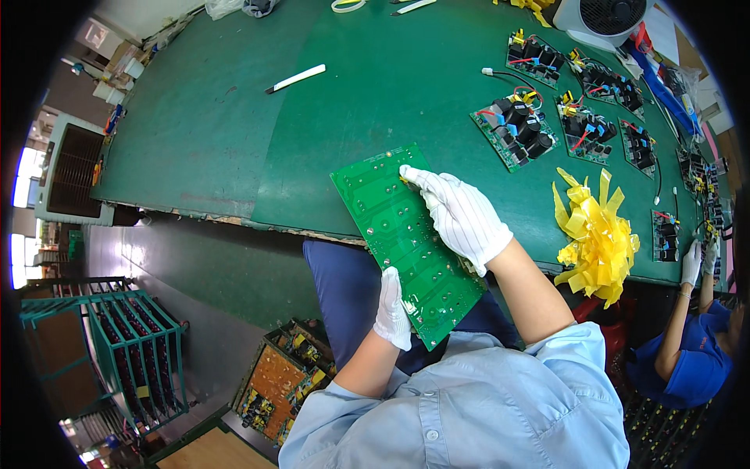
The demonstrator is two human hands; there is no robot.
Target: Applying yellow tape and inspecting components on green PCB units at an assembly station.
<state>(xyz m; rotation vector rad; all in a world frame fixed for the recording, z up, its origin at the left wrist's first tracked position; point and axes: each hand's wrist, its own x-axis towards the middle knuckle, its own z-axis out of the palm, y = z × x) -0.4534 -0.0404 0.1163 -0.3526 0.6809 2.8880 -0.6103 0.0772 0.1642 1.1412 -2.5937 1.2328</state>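
Observation:
A large green circuit board [391, 227] is held tilted at the table's near edge, its face with solder points toward me. My left hand [392, 310], in a white glove, grips the board's lower left edge. My right hand [461, 215], in a striped white glove, lies over the board's upper right side. Its fingers are pressed together, and a tiny bit of yellow shows at their tips on the board; what exactly they pinch is too small to tell. To the right, a crumpled heap of yellow tape strips [598, 238] hangs at the table edge.
Several assembled circuit boards [516, 129] with black parts and wires stand on the green table [195, 141]. A white-handled cutting tool [297, 79] lies farther back. A fan [609, 16] stands far right. A co-worker's gloved hand [691, 262] is at the right; a crate [285, 375] sits below left.

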